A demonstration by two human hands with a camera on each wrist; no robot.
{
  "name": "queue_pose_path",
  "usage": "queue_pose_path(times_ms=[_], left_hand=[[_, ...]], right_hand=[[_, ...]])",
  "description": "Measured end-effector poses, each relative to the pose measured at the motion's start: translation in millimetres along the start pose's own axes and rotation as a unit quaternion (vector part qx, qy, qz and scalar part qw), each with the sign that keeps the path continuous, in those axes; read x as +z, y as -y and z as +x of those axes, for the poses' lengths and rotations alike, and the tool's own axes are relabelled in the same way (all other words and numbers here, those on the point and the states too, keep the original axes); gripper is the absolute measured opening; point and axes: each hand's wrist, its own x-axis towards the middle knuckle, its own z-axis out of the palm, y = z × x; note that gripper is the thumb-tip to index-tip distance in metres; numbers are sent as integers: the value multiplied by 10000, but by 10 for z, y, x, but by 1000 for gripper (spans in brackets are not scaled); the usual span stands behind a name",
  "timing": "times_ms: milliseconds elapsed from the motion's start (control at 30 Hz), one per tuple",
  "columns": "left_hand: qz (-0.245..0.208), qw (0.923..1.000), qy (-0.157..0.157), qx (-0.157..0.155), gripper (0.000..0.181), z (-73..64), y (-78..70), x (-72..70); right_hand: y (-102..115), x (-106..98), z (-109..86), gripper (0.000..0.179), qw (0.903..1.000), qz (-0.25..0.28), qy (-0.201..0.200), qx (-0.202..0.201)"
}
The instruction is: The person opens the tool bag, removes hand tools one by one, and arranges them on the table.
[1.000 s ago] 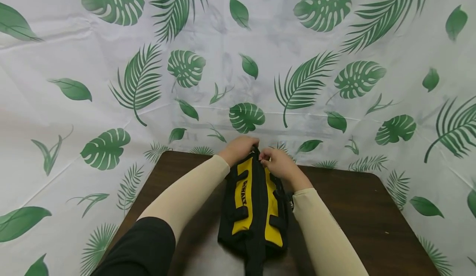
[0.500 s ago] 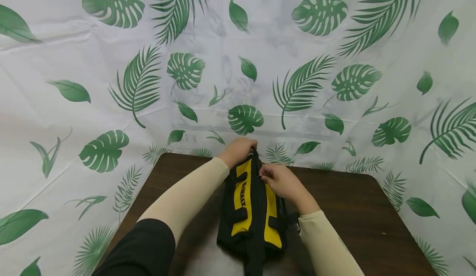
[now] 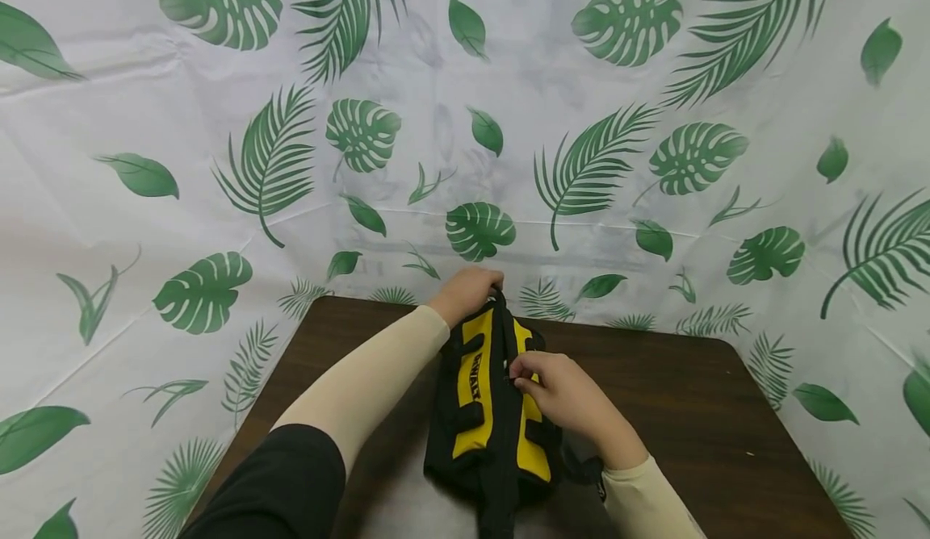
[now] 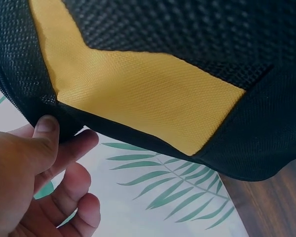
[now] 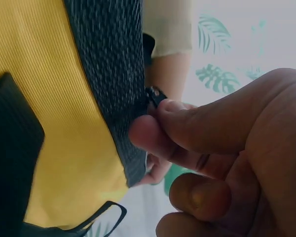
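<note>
A black and yellow tool bag with DEWALT lettering lies lengthwise before me on the table. At its far end my left hand pinches the black fabric edge between thumb and forefinger; the left wrist view shows this bag end from the side. My right hand is over the bag's top, about a third of the way along from the far end. In the right wrist view its thumb and forefinger pinch a small dark zipper pull, partly hidden by the fingertips. Whether the zip is parted cannot be made out.
The dark wooden table extends on both sides of the bag. Right behind it hangs a white leaf-print cloth. A black strap runs from the bag's near end towards me.
My right hand has moved from the bag's far end towards me along its top, pinching the zipper pull. The left hand has stayed at the far end.
</note>
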Motion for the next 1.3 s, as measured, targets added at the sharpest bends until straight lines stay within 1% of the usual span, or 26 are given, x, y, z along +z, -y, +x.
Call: queue_pose_path(times_ms=[100, 300, 433, 600, 733, 867, 1000, 1100, 1233, 1300], left_hand=[[4, 10000, 6, -1, 14, 5, -9, -14], [71, 10000, 50, -35, 14, 21, -16, -25], [49, 9999, 71, -78, 15, 41, -31, -18], [13, 9998, 172, -126, 15, 56, -38, -5], [107, 9995, 236, -153, 14, 57, -38, 3], [191, 9995, 208, -155, 13, 58, -34, 9], [118, 9996, 196, -143, 13, 58, -29, 21], [65, 9998, 122, -128, 13, 68, -15, 38], [111, 9998, 84, -151, 12, 94, 3, 63], [125, 9997, 110, -176, 12, 97, 2, 68]], right_hand=[[31, 13, -67, 13, 9999, 40, 30, -125], [100, 30, -215, 13, 9987, 193, 251, -410], [128, 15, -328, 12, 9983, 226, 271, -473], [222, -10, -480, 13, 9965, 404, 519, -510], [308, -35, -557, 15, 9967, 313, 576, -472], [371, -39, -618, 15, 9960, 289, 692, -492], [427, -30, -673, 15, 9954, 161, 693, -639], [471, -23, -703, 17, 9938, 45, 727, -838], [524, 15, -755, 20, 9880, 182, 1051, -1118], [555, 30, -786, 20, 9840, 362, 1312, -1146]])
